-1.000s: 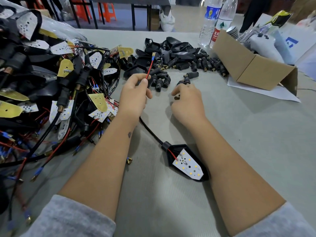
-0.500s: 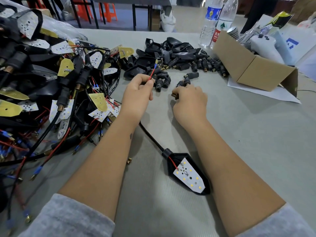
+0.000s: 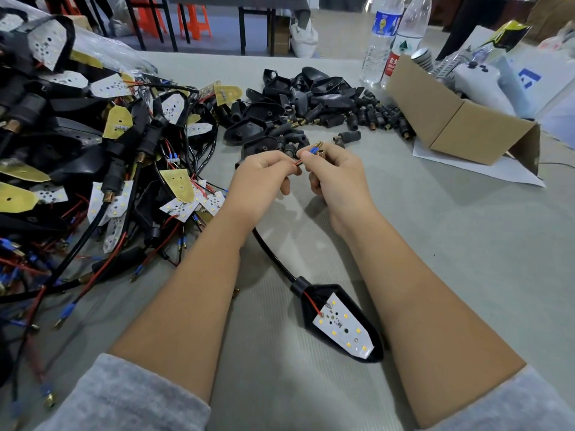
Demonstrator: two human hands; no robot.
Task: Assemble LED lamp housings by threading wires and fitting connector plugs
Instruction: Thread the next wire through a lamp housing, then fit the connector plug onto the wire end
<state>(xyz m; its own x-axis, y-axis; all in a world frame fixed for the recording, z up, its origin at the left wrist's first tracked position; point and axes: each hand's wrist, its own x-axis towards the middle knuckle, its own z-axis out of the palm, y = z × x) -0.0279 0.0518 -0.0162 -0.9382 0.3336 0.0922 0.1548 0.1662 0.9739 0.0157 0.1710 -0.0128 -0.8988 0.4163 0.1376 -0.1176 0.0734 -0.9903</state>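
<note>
Both hands meet above the counter [image 3: 435, 244], just in front of the heap of black connector plugs [image 3: 357, 116]. The left hand [image 3: 264, 178] pinches the red wire [image 3: 298, 163] between thumb and forefinger, its other fingers curled under. The right hand [image 3: 334, 172] holds the blue-sleeved terminal [image 3: 313, 149] of this wire with its fingertips, and a small brass threaded piece [image 3: 321, 151] stands just beside the terminal in the same fingers; how exactly it is gripped I cannot tell. The wire's short free length runs from the left fingers up and to the right, into the right fingers, so its long axis points toward the brass piece. I judge the next move is to pass the terminal through that piece, and the right hand is the nearer one for it.

The black cable [image 3: 273, 256] goes from under the left hand down to the lamp housing [image 3: 342, 328], which lies flat on the counter between the forearms. In this housing sits the white LED board [image 3: 343, 326]. At the right an open cardboard box [image 3: 460, 126] lies on its side; its contents are not clearly seen. A big tangle of assembled lamps [image 3: 93, 157] lies at the left
</note>
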